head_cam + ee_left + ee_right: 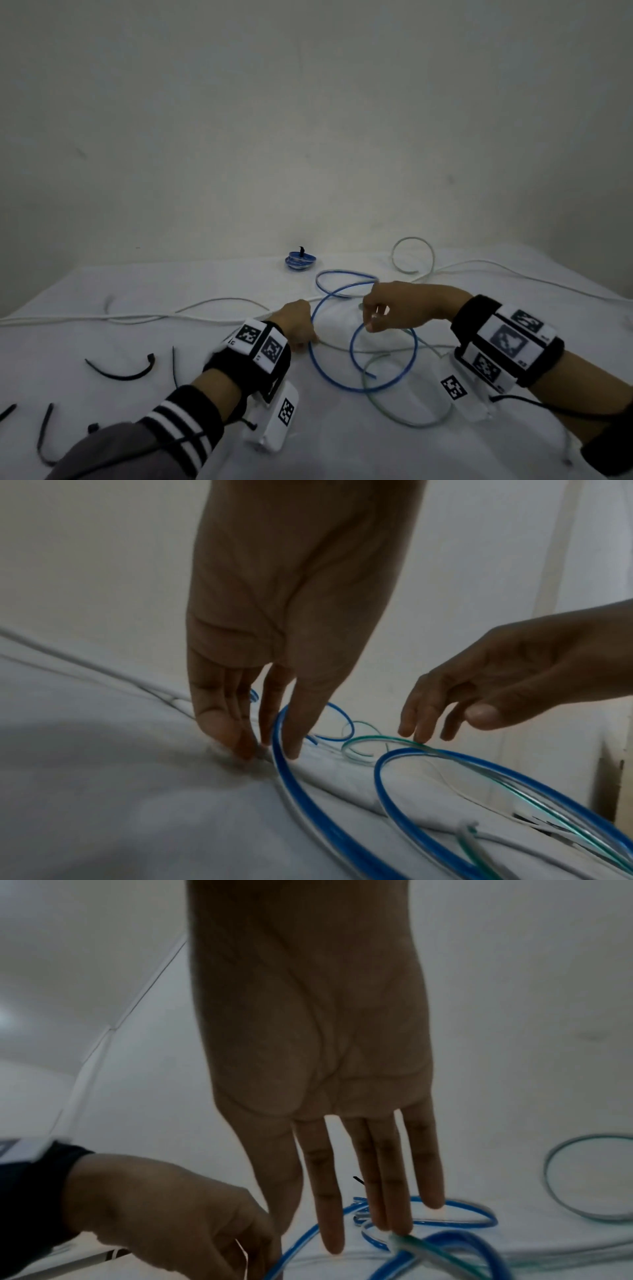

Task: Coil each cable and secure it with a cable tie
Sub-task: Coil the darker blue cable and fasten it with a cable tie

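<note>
The blue cable [416, 346] lies in loose loops on the bench [154, 284] between the hands. The left hand [297, 323] bunches its fingertips down against 1 loop; I cannot tell whether they pinch it. The right hand [394, 306] hovers, fingers spread, holding nothing. It is best to anchor with the left, stack the loops evenly, and keep the green cable [406, 423] out.

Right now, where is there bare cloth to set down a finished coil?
Back left: bare cloth between wall, tied coil and white cable. Smaller patch at front, between left forearm and green cable. Crowded: the middle, with blue cable loops at left hand and right hand; ties litter front left.
</note>
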